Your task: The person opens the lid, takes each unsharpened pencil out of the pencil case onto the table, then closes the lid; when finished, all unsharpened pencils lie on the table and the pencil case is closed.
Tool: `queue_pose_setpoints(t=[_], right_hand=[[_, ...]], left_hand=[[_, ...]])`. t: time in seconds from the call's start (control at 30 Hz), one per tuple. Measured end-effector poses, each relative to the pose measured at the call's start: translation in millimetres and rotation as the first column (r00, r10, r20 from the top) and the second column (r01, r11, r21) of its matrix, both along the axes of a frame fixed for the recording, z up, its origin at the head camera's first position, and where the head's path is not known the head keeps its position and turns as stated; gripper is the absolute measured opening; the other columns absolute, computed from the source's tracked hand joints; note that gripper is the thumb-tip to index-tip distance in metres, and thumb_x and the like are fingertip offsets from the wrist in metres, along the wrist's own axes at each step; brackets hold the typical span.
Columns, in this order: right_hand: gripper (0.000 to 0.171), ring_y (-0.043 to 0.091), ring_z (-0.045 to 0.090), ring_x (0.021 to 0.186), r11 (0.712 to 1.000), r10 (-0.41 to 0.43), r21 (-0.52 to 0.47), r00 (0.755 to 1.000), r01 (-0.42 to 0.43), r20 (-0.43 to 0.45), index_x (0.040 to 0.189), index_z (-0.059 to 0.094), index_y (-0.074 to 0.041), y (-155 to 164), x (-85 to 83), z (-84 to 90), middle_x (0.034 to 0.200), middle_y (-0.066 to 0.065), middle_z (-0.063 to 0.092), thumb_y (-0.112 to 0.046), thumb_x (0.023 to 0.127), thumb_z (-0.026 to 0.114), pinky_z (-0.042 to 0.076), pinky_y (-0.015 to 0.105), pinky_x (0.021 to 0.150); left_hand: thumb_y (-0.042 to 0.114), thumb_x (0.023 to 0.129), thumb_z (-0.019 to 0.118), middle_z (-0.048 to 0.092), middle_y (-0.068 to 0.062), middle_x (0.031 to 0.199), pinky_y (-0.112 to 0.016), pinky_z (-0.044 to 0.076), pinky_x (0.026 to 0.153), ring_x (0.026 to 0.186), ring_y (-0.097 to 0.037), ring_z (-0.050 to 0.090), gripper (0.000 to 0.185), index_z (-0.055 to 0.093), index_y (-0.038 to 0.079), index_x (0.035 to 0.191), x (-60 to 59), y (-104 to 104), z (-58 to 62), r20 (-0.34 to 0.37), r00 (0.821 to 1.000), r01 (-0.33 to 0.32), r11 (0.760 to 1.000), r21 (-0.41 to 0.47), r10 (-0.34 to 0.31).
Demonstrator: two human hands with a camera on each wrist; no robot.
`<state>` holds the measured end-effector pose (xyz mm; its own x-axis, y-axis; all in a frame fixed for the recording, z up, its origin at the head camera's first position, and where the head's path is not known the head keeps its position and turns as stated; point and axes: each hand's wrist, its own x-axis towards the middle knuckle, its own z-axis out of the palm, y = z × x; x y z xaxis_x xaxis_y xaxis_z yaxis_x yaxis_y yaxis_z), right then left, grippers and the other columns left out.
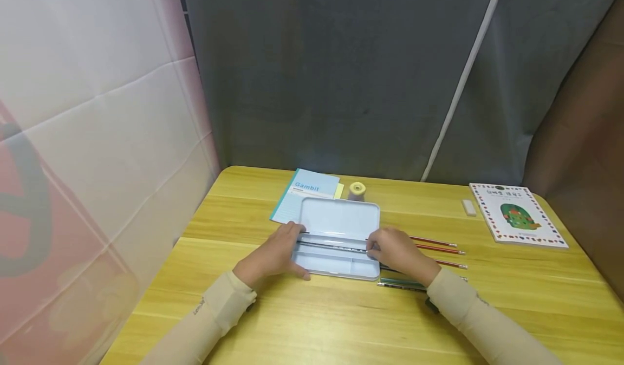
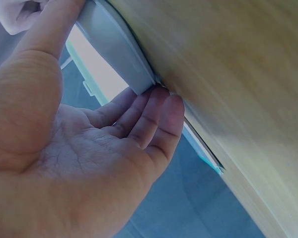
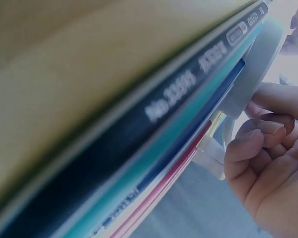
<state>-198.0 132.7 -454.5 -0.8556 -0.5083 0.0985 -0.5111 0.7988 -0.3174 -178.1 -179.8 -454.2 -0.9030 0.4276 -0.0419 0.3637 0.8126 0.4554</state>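
Note:
A light-blue pencil case [image 1: 338, 221] lies open on the wooden table [image 1: 512, 305], its lid tipped back. A dark pencil [image 1: 333, 245] lies lengthwise in its tray. My left hand [image 1: 275, 254] grips the case's left end, thumb on the near wall and fingers [image 2: 154, 114] against the far corner of the case [image 2: 114, 44]. My right hand [image 1: 397, 251] holds the right end; its thumb touches the case's corner [image 3: 251, 79] and its fingers [image 3: 253, 141] curl beside it. Whether they also touch the pencil's tip I cannot tell.
Several red pencils [image 1: 436, 243] and green ones [image 1: 402, 284] lie right of the case, seen close in the right wrist view beside a dark printed pencil [image 3: 179, 99]. Behind are a Gambit notebook [image 1: 312, 191], a small yellow-topped pot [image 1: 357, 190], an eraser [image 1: 468, 207] and a picture book [image 1: 517, 213].

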Motion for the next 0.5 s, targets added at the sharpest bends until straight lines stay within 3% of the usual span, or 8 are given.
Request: queue_pose_setpoints(t=[0.17,0.5], right_hand=[[0.009,0.007,0.057,0.07,1.0,0.005,0.008,0.999,-0.005,-0.035,0.085,0.076,-0.011,5,1.5,2.8,0.083,0.0,0.075,-0.01,0.092,0.083,0.053,0.029,0.067],[0.011,0.004,0.045,0.063,0.998,-0.009,-0.055,0.998,0.006,-0.065,0.087,0.073,-0.014,39,4.5,12.4,0.076,-0.005,0.065,-0.014,0.095,0.08,0.04,0.023,0.059]], left_hand=[[0.041,0.063,0.104,0.057,-0.015,0.128,-0.05,0.048,0.111,0.119,-0.03,0.05,0.109,0.047,-0.003,0.145,0.6,0,0.8,0.001,1.0,0.004,1.0,0.003,-0.004],[0.042,0.065,0.104,0.056,-0.016,0.131,-0.051,0.047,0.113,0.122,-0.031,0.05,0.11,0.045,-0.003,0.147,-0.5,0,-0.7,0.017,1.0,-0.003,1.0,0.005,0.003]])
